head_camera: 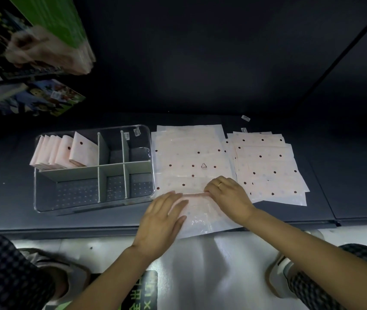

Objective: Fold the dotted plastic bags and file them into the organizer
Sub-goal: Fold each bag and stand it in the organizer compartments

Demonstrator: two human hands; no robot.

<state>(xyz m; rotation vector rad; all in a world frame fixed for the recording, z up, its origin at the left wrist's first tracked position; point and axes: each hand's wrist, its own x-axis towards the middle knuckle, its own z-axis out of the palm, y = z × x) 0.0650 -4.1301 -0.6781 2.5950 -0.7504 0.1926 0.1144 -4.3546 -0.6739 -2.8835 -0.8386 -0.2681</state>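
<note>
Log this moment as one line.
stage: folding | left hand: flat on dotted bag | right hand: pressing the fold | organizer: folded bags in rear-left compartment

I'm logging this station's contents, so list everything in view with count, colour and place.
organizer: one, clear with grey dividers, left on the surface
folded bags: about six, pink dotted, upright in the organizer's rear-left compartment
bag being folded: one, pink dotted, front centre
flat bags: two loose stacks, centre and right; count unclear
boxes: colourful, upper left, blurred
surface: dark grey
left hand: flat on the bag
right hand: ringed, fingers curled at the fold
</note>
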